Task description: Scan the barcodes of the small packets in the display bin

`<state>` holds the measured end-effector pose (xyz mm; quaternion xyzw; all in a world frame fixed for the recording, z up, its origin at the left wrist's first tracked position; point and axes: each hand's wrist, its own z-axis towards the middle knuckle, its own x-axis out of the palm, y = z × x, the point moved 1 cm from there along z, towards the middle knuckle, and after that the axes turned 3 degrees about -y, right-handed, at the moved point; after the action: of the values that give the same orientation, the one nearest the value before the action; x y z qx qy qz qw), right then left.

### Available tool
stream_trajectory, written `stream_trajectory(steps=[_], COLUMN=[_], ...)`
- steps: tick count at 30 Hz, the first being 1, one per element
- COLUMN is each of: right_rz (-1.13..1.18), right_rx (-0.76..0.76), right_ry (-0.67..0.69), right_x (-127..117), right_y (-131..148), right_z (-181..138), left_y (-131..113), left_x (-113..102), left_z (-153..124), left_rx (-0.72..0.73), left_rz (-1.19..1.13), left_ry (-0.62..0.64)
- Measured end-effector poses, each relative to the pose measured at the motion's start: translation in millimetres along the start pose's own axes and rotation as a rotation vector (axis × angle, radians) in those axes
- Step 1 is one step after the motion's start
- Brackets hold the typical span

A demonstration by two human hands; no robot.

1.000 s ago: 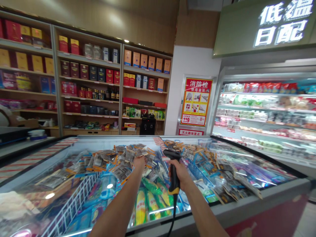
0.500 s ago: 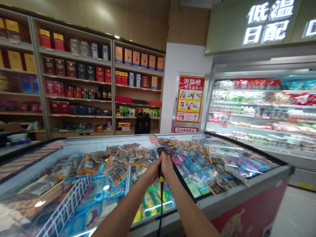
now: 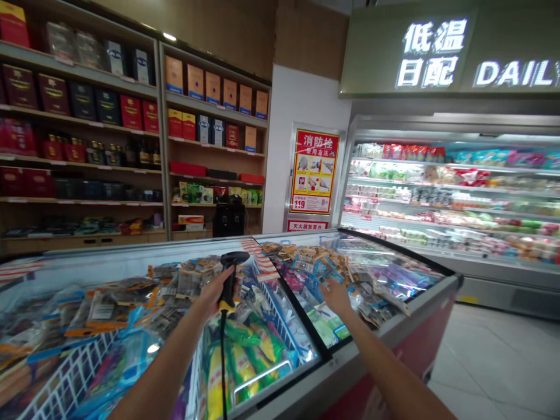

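Note:
My left hand [image 3: 214, 293] is wrapped round the handle of a black and yellow barcode scanner [image 3: 228, 284], held upright with its cable hanging down. Below it, inside the chest freezer [image 3: 280, 402], green and yellow bags [image 3: 245, 356] show through the glass. On the right half, my right hand [image 3: 338, 297] reaches over the flat, orange-edged packets [image 3: 319, 256] with its fingers stretched out. Whether the fingertips touch a packet is hard to make out. More brownish packets [image 3: 105, 306] lie spread on the left half.
A white wire basket [image 3: 70, 367] stands inside the freezer at left. A red-and-white striped strip [image 3: 261, 259] marks the middle. Behind are wooden shelves [image 3: 164, 146] with boxes and bottles, a red fire hydrant poster [image 3: 314, 172], and a lit refrigerated display [image 3: 437, 198] at right.
Both hands were together at the scanner. My right hand has let go and moved right over the packets; my left hand carries the scanner leftward. The view has turned right.

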<state>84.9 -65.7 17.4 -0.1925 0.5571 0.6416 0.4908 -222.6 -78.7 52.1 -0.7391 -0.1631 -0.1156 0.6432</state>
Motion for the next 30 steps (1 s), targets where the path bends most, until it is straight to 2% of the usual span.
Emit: stream_trajectory(steps=[4,8,12,15,18,23,25,28,30], right_rz=[-0.036,-0.072,-0.107,-0.207,-0.297,-0.22,-0.144,-0.087,-0.061], right_rx=[0.033,0.064,0.125,0.099,-0.004,-0.238,-0.284,-0.181,-0.068], right_ry=[0.007,0.011,0.008,-0.078,-0.131,0.007,0.0,-0.07,-0.054], right_x=[8.7,25.4,40.3,51.3,63.2,80.8,83.4,83.6,83.9], right_y=[-2.8,9.9,17.4,20.9,22.5,21.4,19.0,13.1,9.7], right_z=[36.9,72.3,93.1,98.1,98.4,95.9,92.5,84.1,78.1], left_y=[-3.0,1.5,4.8,2.5,-1.4,-0.3,4.0,11.8,15.5], left_x=[-12.2,-8.4,-6.0,-7.0,-6.6,-4.7,-4.1,-0.9,3.8], left_z=[-3.6,-7.5,-6.5,-8.1,-12.9,-13.4,-9.7,-6.6,-9.3], left_rx=[-0.025,-0.018,-0.038,-0.031,-0.032,-0.063,-0.039,0.025,0.055], left_rz=[0.061,0.066,0.046,0.017,0.004,0.014,0.045,0.081,0.085], left_ry=[0.004,-0.005,0.001,-0.017,-0.046,-0.043,-0.01,0.013,0.015])
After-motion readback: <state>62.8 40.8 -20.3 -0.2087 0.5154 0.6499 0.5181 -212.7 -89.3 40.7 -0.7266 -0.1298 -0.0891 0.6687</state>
